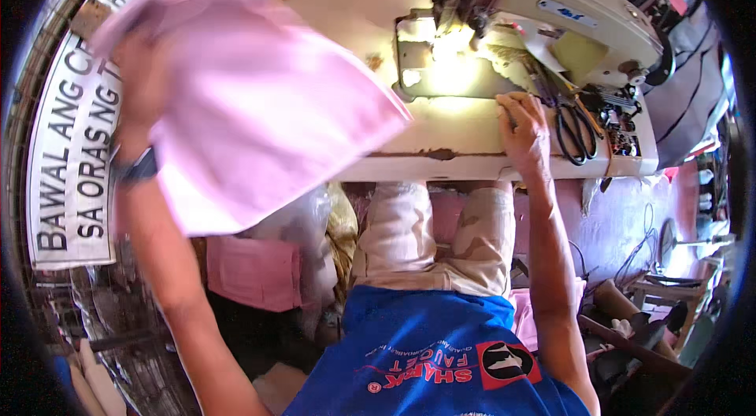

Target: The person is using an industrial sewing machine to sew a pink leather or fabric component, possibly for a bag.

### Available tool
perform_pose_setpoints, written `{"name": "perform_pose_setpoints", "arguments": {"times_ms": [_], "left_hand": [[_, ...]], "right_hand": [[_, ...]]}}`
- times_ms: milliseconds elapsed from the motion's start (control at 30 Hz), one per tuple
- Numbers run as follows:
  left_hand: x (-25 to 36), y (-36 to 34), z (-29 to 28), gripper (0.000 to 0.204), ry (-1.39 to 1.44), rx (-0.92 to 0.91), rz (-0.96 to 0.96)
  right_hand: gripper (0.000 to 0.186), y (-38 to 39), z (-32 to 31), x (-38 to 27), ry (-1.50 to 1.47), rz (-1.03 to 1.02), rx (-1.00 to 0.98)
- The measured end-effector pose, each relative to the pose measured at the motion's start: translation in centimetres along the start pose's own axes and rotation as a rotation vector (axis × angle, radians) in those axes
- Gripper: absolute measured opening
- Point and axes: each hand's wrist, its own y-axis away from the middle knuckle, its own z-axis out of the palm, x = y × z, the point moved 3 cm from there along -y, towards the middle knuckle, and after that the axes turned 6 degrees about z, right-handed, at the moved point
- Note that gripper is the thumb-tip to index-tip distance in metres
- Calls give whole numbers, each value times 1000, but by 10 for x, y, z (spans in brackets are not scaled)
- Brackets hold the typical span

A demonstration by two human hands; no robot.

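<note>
A pink piece of cloth (260, 101) hangs spread out at the left, blurred by motion, its right corner over the front of the sewing table (457, 126). My left hand (142, 73) is raised at the cloth's upper left, partly behind it and smeared, so its fingers do not show clearly. My right hand (523, 123) rests on the table's front part with its fingers curled in; whether anything is inside them is hidden. Just beyond it stands a sewing machine (567, 11), its lamp lighting the needle area brightly. Black-handled scissors (576, 133) lie right of my right hand.
Folded pink cloth (256, 273) lies below the table at the left. A white sign (75, 156) with black lettering hangs on the left side. Small metal parts (620, 121) sit at the table's right end. A stand fan (669, 243) is at the far right.
</note>
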Motion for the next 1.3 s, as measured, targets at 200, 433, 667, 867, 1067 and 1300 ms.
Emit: {"name": "perform_pose_setpoints", "arguments": {"times_ms": [200, 433, 667, 867, 1067, 1300], "left_hand": [[78, -92, 276, 47, -201, -254, -26], [78, -90, 278, 30, -101, 51, 37], [51, -115, 289, 22, -136, 52, 45], [44, -122, 286, 13, -172, 87, 226], [68, -116, 158, 13, 197, 160, -103], [240, 15, 55, 23, 301, -543, 352]], "right_hand": [[20, -3, 3, -5, -19, 11, -20], [22, -7, -2, -12, 38, 64, -66], [22, -9, 2, -15, 23, 102, -85], [20, -11, -1, -18, 23, 112, -58], [19, -8, -1, -13, 10, 94, -57], [21, -14, 3, -26, -127, 78, -27]]}}
